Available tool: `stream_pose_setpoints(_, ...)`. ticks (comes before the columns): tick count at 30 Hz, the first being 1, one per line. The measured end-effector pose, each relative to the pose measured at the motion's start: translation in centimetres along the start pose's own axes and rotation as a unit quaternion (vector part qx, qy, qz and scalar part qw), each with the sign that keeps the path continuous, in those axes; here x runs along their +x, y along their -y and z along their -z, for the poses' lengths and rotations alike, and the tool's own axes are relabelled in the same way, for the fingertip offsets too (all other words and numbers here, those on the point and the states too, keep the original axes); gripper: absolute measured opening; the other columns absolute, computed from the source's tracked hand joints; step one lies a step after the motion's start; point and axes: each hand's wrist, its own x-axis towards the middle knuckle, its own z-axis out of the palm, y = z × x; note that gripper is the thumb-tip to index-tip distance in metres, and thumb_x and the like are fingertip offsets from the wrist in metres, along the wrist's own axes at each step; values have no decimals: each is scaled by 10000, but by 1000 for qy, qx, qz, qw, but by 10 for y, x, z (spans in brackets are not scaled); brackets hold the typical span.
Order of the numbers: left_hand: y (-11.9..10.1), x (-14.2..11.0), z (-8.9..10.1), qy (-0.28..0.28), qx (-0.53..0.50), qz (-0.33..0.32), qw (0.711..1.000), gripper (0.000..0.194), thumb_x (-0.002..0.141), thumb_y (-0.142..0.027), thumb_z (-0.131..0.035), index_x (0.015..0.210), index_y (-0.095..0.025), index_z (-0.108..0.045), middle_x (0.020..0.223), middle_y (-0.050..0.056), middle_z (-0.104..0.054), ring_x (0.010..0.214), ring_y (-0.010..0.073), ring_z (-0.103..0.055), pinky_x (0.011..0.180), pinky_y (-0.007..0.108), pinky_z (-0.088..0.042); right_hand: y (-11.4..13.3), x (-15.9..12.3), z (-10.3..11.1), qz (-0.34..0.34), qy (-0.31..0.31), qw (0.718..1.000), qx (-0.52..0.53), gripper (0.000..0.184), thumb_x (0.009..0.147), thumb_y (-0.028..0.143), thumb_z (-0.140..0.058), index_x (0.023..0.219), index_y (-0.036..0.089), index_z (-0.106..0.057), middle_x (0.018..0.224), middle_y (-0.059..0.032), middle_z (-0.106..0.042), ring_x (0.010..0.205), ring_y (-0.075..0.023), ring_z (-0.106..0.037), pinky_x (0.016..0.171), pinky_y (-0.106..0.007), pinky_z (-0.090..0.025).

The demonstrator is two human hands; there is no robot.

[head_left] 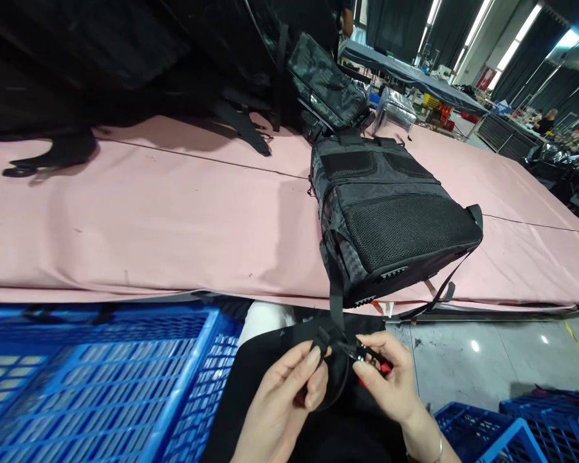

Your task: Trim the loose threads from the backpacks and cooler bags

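Note:
A black backpack with a mesh back panel lies on the pink-covered table in front of me. From its near left corner a black webbing strap hangs over the table edge to my lap. My left hand pinches the lower part of this strap at a small black buckle. In my right hand is a pair of thread snips with black and red parts. Their metal tips point left and meet the strap beside the buckle; whether the blades are closed cannot be made out.
Pink cloth covers the long table. More black bags are piled along its far side, with a camouflage bag behind the backpack. A blue plastic crate stands at my left, other blue crates at lower right.

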Motion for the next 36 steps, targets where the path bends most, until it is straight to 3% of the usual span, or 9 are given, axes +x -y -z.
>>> stream_pose_setpoints(3, 0, 0, -2, 0, -31, 9, 999, 294, 652, -341, -760, 646, -135, -550, 470, -69, -367, 423, 25, -297, 409, 150, -268, 3, 2, 0, 28, 16, 999, -14, 228, 773, 301, -640, 976, 199, -632, 620, 33, -566, 460, -73, -435, 445, -186, -382)
stream_pose_setpoints(10, 4, 3, -1, 68, -213, 151, 963, 265, 574, -176, -810, 607, -101, -558, 450, -106, -278, 363, -13, -233, 347, 100, -228, 9, 9, -3, 107, 20, 993, -49, 222, 767, 264, -656, 981, 211, -632, 761, -7, -677, 509, -97, -539, 490, -207, -437)
stream_pose_setpoints(16, 9, 2, 3, 101, -270, 180, 941, 207, 665, -100, -725, 553, -81, -552, 436, -94, -295, 336, -9, -274, 327, 96, -278, 7, 16, 3, 181, 20, 978, -106, 231, 783, 267, -651, 1002, 195, -636, 673, -13, -653, 539, -125, -556, 503, -233, -437)
stream_pose_setpoints(20, 9, 2, 4, 119, -271, 189, 936, 104, 686, -103, -709, 678, -45, -622, 438, -97, -308, 333, -10, -285, 322, 90, -292, 6, 17, 8, 201, 24, 971, -131, 195, 808, 264, -617, 987, 195, -651, 606, -1, -615, 484, -113, -499, 464, -232, -403)
stream_pose_setpoints(24, 7, 2, 4, 135, -277, 198, 931, 112, 701, -113, -700, 737, -28, -637, 438, -104, -292, 332, -17, -262, 322, 77, -284, 3, 13, 10, 148, 13, 986, -71, 157, 811, 262, -608, 952, 214, -659, 631, 2, -618, 490, -109, -501, 471, -228, -396)
stream_pose_setpoints(27, 9, 3, 5, 156, -275, 210, 925, 96, 710, -120, -690, 692, -45, -633, 425, -108, -264, 322, -22, -215, 312, 72, -253, 0, 13, 6, 51, 8, 998, 42, 198, 800, 332, -617, 963, 221, -638, 577, 37, -548, 458, -93, -449, 454, -213, -366)
stream_pose_setpoints(30, 15, 4, 5, 178, -244, 225, 926, 111, 702, -148, -698, 658, -69, -632, 405, -111, -237, 314, -21, -163, 300, 76, -218, -4, 17, -4, -60, 43, 988, 133, 350, 682, 385, -724, 962, 204, -619, 533, 67, -479, 429, -74, -391, 414, -191, -319)
stream_pose_setpoints(34, 18, 3, 2, 167, -137, 231, 949, 209, 670, -274, -738, 654, -95, -633, 381, -105, -255, 305, -14, -159, 290, 92, -182, -7, 22, -12, -140, 65, 977, 150, 304, 640, 427, -736, 658, 166, -581, 544, 47, -492, 454, -61, -380, 437, -187, -320)
stream_pose_setpoints(36, 18, 1, 0, 112, -50, 169, 978, 273, 700, -390, -703, 722, -122, -652, 426, -60, -402, 331, 12, -302, 329, 111, -283, -6, 22, -12, -149, 56, 977, 144, 307, 671, 433, -706, 639, 163, -563, 538, 49, -476, 466, -62, -378, 450, -187, -319)
